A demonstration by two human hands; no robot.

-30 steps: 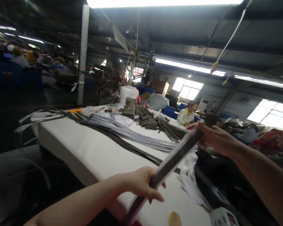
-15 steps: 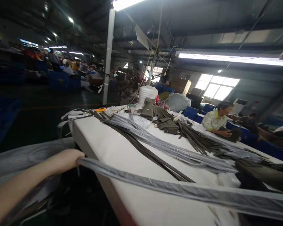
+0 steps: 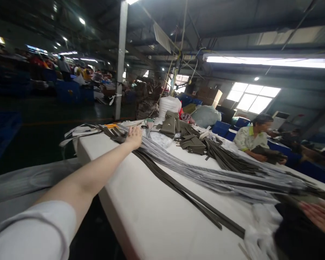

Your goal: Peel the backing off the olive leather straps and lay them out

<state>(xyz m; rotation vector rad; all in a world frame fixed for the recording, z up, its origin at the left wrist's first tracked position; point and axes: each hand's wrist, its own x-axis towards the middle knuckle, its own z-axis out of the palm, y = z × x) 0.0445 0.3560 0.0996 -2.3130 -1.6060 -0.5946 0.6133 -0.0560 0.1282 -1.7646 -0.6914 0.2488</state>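
My left hand [image 3: 134,138] reaches far across the white table [image 3: 148,213]. It lies at the far end of the long plastic-wrapped straps [image 3: 184,164], fingers stretched out and resting on or just over them. At the right edge, my right hand [image 3: 318,216] is partly in view and blurred, its fingers extended near the near end of the same bundle. Bare dark olive straps [image 3: 178,189] lie alongside, nearer to me. Beneath the right hand is a black shape [image 3: 300,234] that I cannot make out.
Olive bags [image 3: 192,143] and a pile of dark straps [image 3: 230,159] lie beyond the bundle. A white foam roll [image 3: 169,108] stands at the far end. Across the table sits a co-worker [image 3: 251,139] holding dark material. A metal post [image 3: 121,61] rises past the table's far left corner.
A plastic-wrapped strap stretched from my left hand along the near edge now lies with the bundle. My left hand has moved forward and right and opened; my right hand has come into view.
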